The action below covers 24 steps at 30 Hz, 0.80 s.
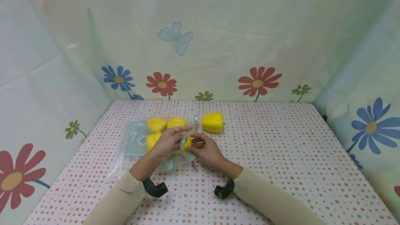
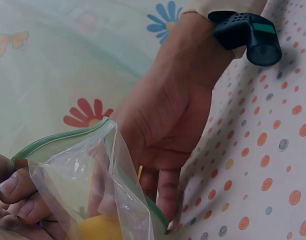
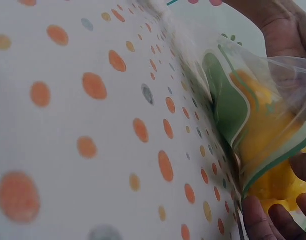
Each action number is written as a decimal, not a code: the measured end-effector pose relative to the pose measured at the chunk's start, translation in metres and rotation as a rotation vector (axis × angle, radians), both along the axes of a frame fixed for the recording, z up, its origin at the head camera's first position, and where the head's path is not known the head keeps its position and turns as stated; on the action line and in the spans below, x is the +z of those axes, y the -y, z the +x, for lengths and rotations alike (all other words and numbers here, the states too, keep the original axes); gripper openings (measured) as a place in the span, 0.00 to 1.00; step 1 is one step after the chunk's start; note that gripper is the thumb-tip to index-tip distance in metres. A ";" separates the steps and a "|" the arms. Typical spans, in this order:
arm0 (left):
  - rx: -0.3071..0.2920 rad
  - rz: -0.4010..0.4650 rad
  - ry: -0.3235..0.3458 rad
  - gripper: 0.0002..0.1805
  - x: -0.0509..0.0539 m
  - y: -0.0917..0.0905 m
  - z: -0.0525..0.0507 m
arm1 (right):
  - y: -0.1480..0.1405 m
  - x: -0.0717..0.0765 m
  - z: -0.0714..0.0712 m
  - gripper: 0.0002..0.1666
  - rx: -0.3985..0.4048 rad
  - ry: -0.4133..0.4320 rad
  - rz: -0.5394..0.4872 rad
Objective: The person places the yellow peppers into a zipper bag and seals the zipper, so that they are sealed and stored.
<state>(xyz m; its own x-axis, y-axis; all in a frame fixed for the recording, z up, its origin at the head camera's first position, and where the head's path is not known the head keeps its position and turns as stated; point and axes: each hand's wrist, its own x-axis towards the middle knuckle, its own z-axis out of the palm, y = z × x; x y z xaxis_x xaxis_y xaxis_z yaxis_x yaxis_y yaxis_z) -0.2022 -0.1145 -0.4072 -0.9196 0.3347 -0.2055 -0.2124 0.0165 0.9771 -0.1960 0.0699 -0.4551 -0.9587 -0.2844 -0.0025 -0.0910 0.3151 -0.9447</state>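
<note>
A clear zip bag (image 1: 134,138) with a green-edged mouth lies on the table, several yellow bell peppers (image 1: 156,125) inside it. My left hand (image 1: 168,143) holds the bag at its mouth; one finger stretches out to the right. In the left wrist view, the green zip edge (image 2: 58,140) runs past that hand's fingers, some seen through the plastic. Another yellow bell pepper (image 3: 273,185) sits at the opening, and my right hand (image 1: 207,149) grips its outer end with thumb and fingers. Part of this pepper is hidden by the hands and bag.
One more yellow bell pepper (image 1: 212,122) lies on the table just behind my right hand. The dotted tablecloth (image 1: 275,155) stretches out on the right. Flower-printed curtains (image 1: 215,51) stand behind the table and at both sides.
</note>
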 end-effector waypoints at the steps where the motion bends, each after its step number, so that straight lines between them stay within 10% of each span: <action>1: -0.001 0.000 0.000 0.20 0.000 0.000 0.000 | -0.002 0.001 0.001 0.29 -0.005 -0.001 0.002; 24: 0.035 0.017 0.009 0.22 0.000 -0.001 0.002 | -0.072 0.035 -0.046 0.22 -0.323 -0.354 0.207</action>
<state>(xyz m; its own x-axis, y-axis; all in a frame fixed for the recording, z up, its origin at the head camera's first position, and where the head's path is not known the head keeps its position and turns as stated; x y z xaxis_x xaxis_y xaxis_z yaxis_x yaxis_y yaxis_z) -0.2006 -0.1137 -0.4075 -0.9289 0.3061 -0.2085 -0.2215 -0.0078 0.9751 -0.2421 0.1419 -0.4197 -0.9499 -0.0019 0.3125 -0.2606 0.5567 -0.7888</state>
